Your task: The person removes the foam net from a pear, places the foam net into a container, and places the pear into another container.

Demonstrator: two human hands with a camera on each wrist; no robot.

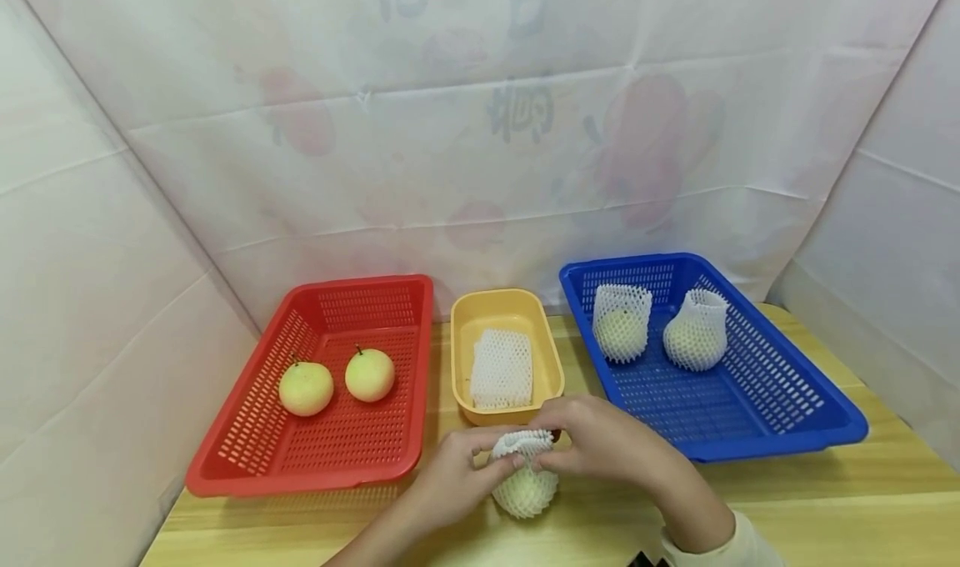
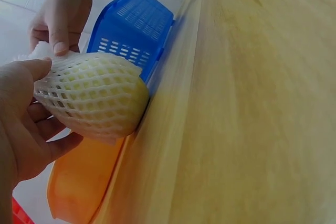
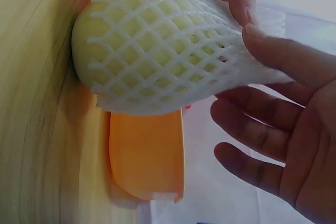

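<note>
A pale yellow pear [image 3: 84, 48] stands on the wooden table, wrapped in a white foam net [image 3: 157, 40] with its rounded bottom bare. My left hand [image 1: 453, 479] pinches the gathered top of the net from the left, between thumb and fingers. From the right, my right hand [image 1: 611, 442] pinches the same upper end, its thumb near the left thumb. In the right wrist view, the other right fingers spread beside the net. The pear's top is hidden under the net and the hands.
Two bare pears [image 1: 307, 388] lie in a red basket [image 1: 307, 488] at the left. Behind my hands, a yellow tray [image 1: 468, 304] holds flat white foam nets [image 1: 502, 368]. Two netted pears [image 1: 695, 342] sit in a blue basket [image 1: 772, 449] at the right. A white cloth [image 1: 480, 150] hangs behind.
</note>
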